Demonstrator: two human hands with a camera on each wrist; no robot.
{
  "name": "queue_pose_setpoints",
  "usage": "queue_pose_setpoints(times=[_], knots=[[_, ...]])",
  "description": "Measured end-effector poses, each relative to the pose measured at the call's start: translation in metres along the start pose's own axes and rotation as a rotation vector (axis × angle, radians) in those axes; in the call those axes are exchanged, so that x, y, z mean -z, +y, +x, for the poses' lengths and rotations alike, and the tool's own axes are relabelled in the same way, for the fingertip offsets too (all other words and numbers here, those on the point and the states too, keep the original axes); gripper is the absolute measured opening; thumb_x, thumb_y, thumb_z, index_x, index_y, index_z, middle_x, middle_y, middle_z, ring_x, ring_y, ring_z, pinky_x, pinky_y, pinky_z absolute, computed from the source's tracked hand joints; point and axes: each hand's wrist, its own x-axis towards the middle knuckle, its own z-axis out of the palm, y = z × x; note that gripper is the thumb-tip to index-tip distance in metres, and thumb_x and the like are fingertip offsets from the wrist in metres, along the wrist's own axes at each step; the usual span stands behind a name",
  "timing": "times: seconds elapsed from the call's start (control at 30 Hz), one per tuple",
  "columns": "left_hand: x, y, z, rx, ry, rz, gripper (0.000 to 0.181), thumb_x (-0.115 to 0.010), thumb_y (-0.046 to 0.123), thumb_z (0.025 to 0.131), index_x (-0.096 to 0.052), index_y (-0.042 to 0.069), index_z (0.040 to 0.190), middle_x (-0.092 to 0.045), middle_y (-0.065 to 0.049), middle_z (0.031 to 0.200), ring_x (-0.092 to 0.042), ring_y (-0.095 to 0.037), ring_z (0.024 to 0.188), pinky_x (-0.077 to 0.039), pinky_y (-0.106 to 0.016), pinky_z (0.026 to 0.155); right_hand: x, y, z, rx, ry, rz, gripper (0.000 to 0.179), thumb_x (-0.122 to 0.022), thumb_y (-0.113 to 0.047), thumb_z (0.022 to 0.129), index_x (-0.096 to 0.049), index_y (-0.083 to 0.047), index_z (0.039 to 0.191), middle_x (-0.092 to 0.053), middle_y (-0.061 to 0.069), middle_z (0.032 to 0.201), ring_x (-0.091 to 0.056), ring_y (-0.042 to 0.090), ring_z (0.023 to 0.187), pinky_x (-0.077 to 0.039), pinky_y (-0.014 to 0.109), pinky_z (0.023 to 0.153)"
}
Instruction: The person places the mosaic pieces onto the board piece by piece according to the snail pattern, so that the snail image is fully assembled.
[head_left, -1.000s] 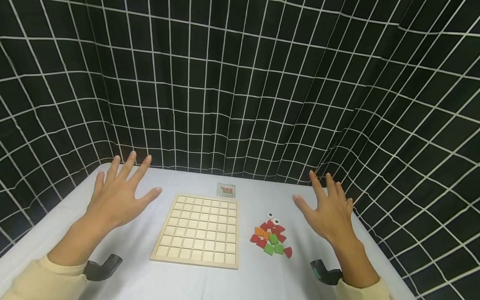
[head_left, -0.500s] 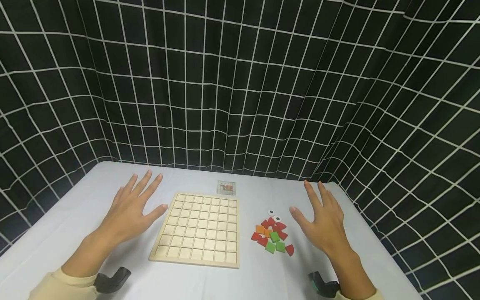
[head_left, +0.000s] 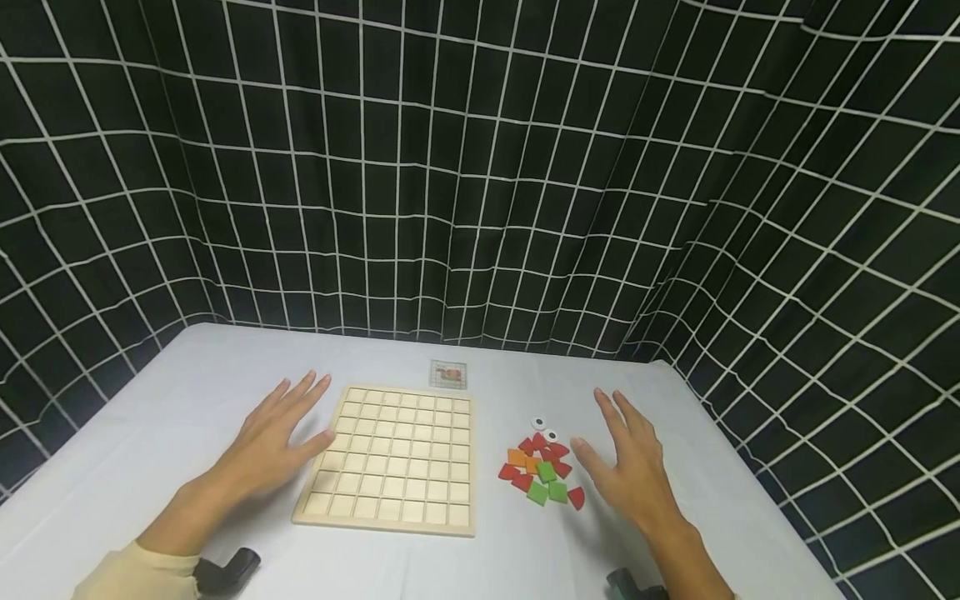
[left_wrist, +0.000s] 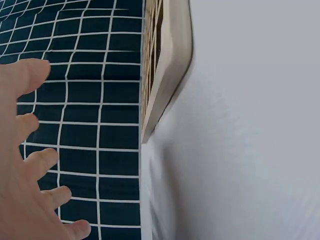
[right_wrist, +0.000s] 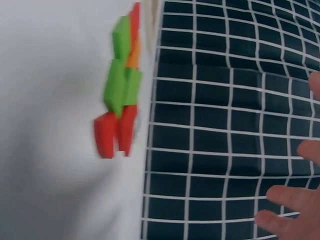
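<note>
A pale wooden board [head_left: 395,528] with a grid of square recesses lies on the white table. My left hand [head_left: 272,442] hovers at its left edge, fingers extended and thumb tip overlapping the rim in the head view. Right of the board is a loose cluster of flat pieces: red quarter-rounds [head_left: 576,498], green squares [head_left: 537,493], orange squares [head_left: 516,457] and two white eye discs [head_left: 551,436]. Just right of this cluster my right hand [head_left: 628,467] is held with spread fingers, nothing in it. The right wrist view shows green pieces [right_wrist: 115,87] below the hand.
A small printed picture card [head_left: 448,375] lies behind the board's far edge. Black curtains with a white grid [head_left: 390,208] enclose the back and sides of the white-covered table [head_left: 360,571]. Each wrist carries a dark camera mount [head_left: 228,571].
Both hands have come lower and inward, the left toward the board and the right toward the coloured pieces. The board, card and pieces lie as before.
</note>
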Motion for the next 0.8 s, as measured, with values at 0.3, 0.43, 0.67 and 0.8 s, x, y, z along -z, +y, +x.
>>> queue_pose_setpoints(times=[0.3,0.43,0.67,0.8], knots=[[-0.015,-0.013,-0.002,0.013,-0.056,-0.046,0.072,-0.061,0.042,0.094,-0.029,0.016,0.153,-0.025,-0.019,0.155,-0.015,-0.052,0.137,-0.012,-0.074,0.101,-0.020,0.020,-0.011,-0.007,0.012,0.087,0.067,-0.069,-0.032,0.089,-0.041,-0.014,0.147,-0.042,0.016,0.145,-0.035,0.035,0.132,-0.031,0.068,0.098],[-0.019,-0.020,-0.006,0.042,-0.080,-0.068,0.069,-0.061,0.038,0.095,-0.031,0.016,0.153,-0.028,-0.019,0.153,-0.016,-0.053,0.136,-0.012,-0.076,0.099,-0.025,0.027,-0.012,-0.008,0.007,0.123,0.066,-0.071,-0.029,0.087,-0.044,-0.014,0.145,-0.044,0.014,0.143,-0.037,0.034,0.131,-0.035,0.067,0.096],[-0.022,-0.029,-0.009,0.095,-0.107,-0.087,0.060,-0.055,0.035,0.098,-0.033,0.019,0.152,-0.033,-0.018,0.151,-0.017,-0.053,0.136,-0.010,-0.077,0.097,-0.027,0.034,-0.013,0.024,-0.026,0.190,0.062,-0.072,-0.025,0.086,-0.048,-0.013,0.142,-0.046,0.013,0.141,-0.039,0.033,0.130,-0.037,0.066,0.095],[-0.025,-0.032,-0.009,0.122,-0.129,-0.086,0.058,-0.054,0.035,0.098,-0.036,0.019,0.151,-0.035,-0.016,0.150,-0.016,-0.051,0.137,-0.008,-0.075,0.100,-0.027,0.040,-0.015,0.052,-0.045,0.212,0.062,-0.074,-0.023,0.084,-0.050,-0.013,0.140,-0.049,0.011,0.138,-0.044,0.032,0.127,-0.039,0.065,0.094]])
